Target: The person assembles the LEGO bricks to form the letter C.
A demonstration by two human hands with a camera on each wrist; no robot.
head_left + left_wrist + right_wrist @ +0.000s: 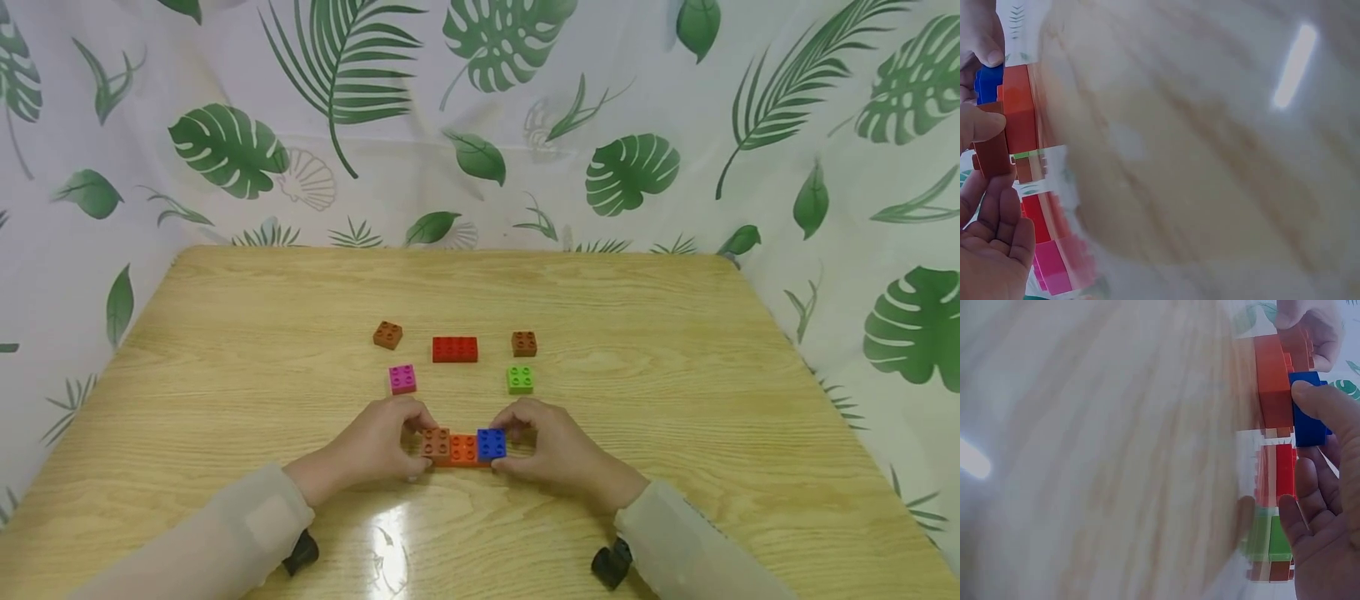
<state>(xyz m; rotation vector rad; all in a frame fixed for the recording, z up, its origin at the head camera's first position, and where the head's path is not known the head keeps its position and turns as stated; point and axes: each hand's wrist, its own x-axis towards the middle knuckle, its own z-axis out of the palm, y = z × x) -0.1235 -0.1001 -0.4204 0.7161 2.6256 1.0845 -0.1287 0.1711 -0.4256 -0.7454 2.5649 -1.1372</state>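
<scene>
On the table, an orange toy building brick (463,450) lies between my two hands. The thumb and fingers of my left hand (381,442) pinch a small brown brick (436,442) at its left end. At the opposite end, my right hand (553,444) pinches a blue brick (491,444) between thumb and fingers. Both small bricks sit over the orange one, with a strip of orange studs showing between them. From the left wrist view, the brown brick (992,147) juts out past the end of the orange brick (1019,109). Whether either is fully pressed down I cannot tell.
Beyond the hands lie a pink brick (402,379), a lime green brick (521,380), a long red brick (454,349) and two brown bricks, one at left (387,335) and one at right (524,343). A leaf-patterned cloth (525,192) hangs behind the wooden table (637,333).
</scene>
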